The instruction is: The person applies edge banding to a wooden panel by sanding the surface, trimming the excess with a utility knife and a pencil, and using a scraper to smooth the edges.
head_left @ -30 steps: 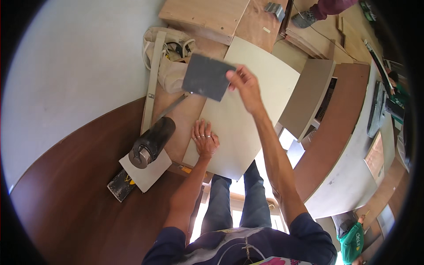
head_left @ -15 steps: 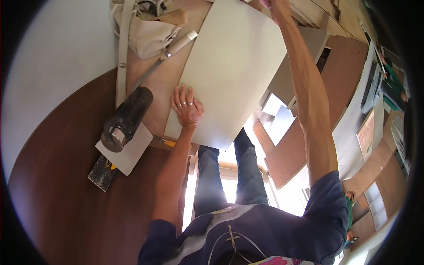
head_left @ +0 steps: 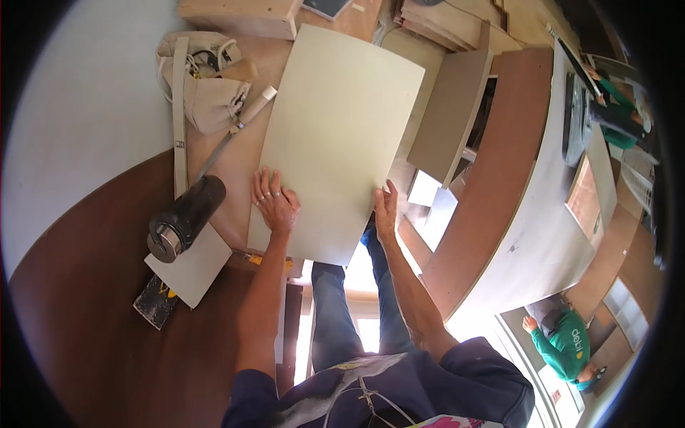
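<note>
A large off-white rectangular panel (head_left: pixel 335 128) lies on a wooden worktop in front of me. My left hand (head_left: pixel 277 208) rests flat across its left edge, fingers spread, with rings on some of them. At the right edge of the panel is my right hand (head_left: pixel 386 208), its thumb on the panel side and its fingers along the outside. How far those fingers reach under the edge is hidden. Left of the panel lies a long tool with a pale handle (head_left: pixel 258 105) and a narrow shaft. Near my left forearm, a yellow-handled tool (head_left: pixel 267 261) is partly covered.
A black bottle (head_left: pixel 189 217) lies at the left by a white board piece (head_left: pixel 193 271) and a dark scuffed block (head_left: pixel 155 299). A beige tool bag (head_left: pixel 203 89) sits farther back, before a wooden box (head_left: pixel 242 16). Cabinet panels (head_left: pixel 492 171) stand right. A green-shirted person (head_left: pixel 567 342) is at far right.
My right hand has come back from the panel's far end to its right edge, near me. My left hand stays on the left edge. The view has shifted, showing more of the far worktop.
</note>
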